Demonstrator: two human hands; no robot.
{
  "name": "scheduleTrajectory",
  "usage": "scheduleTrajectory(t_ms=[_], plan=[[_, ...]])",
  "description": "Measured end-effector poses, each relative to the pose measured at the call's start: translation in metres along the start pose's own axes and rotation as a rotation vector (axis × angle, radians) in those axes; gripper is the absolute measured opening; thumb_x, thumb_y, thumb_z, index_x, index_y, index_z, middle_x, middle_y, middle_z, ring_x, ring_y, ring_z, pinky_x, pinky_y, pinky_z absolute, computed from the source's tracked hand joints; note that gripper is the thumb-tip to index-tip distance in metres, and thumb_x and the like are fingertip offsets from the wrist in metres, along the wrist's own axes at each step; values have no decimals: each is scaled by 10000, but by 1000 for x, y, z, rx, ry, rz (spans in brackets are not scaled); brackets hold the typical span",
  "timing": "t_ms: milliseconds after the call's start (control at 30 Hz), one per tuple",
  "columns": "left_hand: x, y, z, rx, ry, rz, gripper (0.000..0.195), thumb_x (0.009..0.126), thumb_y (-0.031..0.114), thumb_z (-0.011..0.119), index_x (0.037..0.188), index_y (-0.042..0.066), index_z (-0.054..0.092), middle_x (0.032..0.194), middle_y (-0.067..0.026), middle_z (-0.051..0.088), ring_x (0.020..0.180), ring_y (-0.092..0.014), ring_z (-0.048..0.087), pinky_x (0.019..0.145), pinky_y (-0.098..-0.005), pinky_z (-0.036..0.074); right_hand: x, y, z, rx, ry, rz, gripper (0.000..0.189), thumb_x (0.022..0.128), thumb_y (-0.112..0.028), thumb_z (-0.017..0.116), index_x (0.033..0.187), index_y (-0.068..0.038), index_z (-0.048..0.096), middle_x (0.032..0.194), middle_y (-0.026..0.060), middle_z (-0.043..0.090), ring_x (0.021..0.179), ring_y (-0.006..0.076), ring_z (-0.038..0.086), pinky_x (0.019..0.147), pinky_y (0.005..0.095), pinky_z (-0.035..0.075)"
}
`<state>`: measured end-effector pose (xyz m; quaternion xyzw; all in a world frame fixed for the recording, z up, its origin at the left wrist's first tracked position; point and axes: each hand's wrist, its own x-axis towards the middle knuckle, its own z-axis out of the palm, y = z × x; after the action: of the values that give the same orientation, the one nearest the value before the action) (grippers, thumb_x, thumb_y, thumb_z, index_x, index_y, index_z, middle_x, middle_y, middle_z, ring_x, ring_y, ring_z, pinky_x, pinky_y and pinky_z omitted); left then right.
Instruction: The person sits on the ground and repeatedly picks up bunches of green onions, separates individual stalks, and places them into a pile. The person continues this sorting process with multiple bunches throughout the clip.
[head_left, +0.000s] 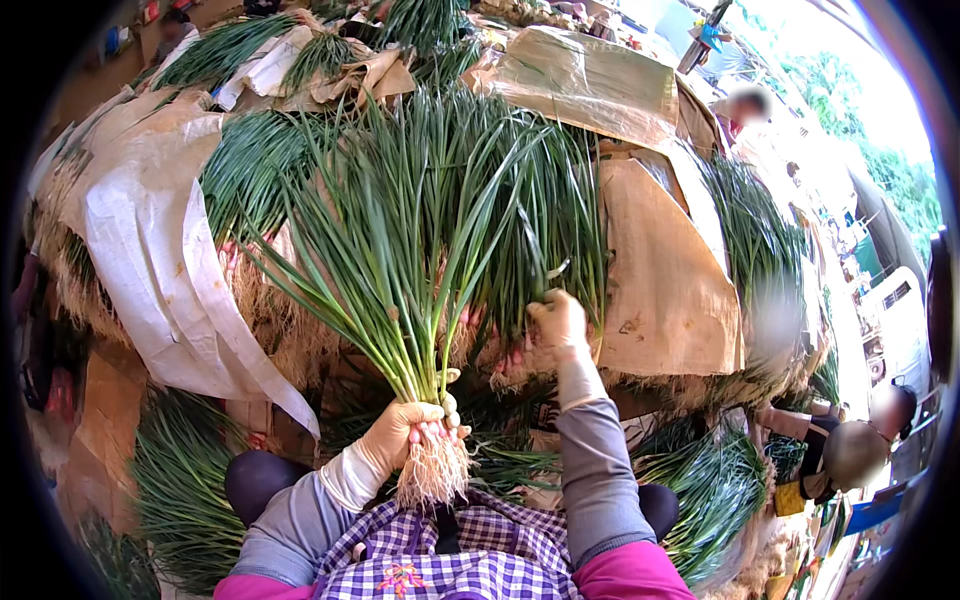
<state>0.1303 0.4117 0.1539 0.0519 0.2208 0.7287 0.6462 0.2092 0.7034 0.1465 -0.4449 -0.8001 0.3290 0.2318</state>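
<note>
My left hand (405, 435), in a pale glove, is closed around a bunch of green onions (420, 360) in front of my apron. Their long leaves fan upward and away from me. Pinkish bulbs and pale, stringy roots (433, 474) hang below the grip. My right hand (561, 321), also gloved and slightly blurred, is raised to the right of the bunch. Its fingers are curled on a blurred dark green leaf (534, 259). Behind both hands lies a broad pile of green onions (559, 202), leaves up and roots toward me.
Tan and white sheets cover parts of the pile, including a white sheet (142, 247) and a tan sheet (660, 285). More onions lie low at left (180, 480) and right (705, 495). A person (814, 450) is at the right; another person (742, 112) is beyond the pile.
</note>
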Motion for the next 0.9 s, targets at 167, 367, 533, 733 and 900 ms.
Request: scheduleTrajectory(t_ms=[167, 367, 533, 733, 900], plan=[[-11, 6, 3, 9, -116, 24, 574, 746, 29, 532, 1305, -4, 402, 871, -77, 587, 819, -204, 590, 892, -418, 466, -19, -35, -67, 570, -174, 80, 193, 859, -161, 616, 973, -6, 609, 763, 63, 636, 647, 108, 561, 573, 238, 473], [-2, -10, -8, 301, 64, -88, 198, 757, 6, 549, 955, 9, 542, 711, -85, 589, 516, -108, 548, 607, -274, 533, -110, -44, -25, 665, -424, 231, 206, 895, -217, 578, 920, -13, 590, 740, 51, 640, 529, 64, 495, 443, 173, 360], [10, -20, 0, 382, 150, -166, 165, 793, 15, 573, 957, 20, 551, 663, -55, 569, 435, -50, 474, 368, -142, 359, -156, -41, 30, 636, -328, 159, 217, 902, -204, 584, 893, 12, 610, 726, -1, 581, 607, 54, 462, 537, 208, 385], [-3, -13, -8, 1, -55, -43, 285, 703, 16, 540, 983, 36, 492, 849, -110, 534, 804, -270, 577, 832, -475, 482, -156, -39, 46, 1075, -335, 332, 201, 890, -251, 597, 791, -76, 596, 633, -56, 498, 534, 38, 401, 477, 182, 297], [-4, 1, -10, 407, 130, -174, 236, 734, 15, 560, 968, 4, 530, 715, -106, 586, 538, -133, 558, 539, -238, 491, -159, -49, 51, 990, -288, 306, 245, 909, -267, 570, 783, -57, 586, 626, -55, 500, 511, 45, 421, 453, 200, 333]])
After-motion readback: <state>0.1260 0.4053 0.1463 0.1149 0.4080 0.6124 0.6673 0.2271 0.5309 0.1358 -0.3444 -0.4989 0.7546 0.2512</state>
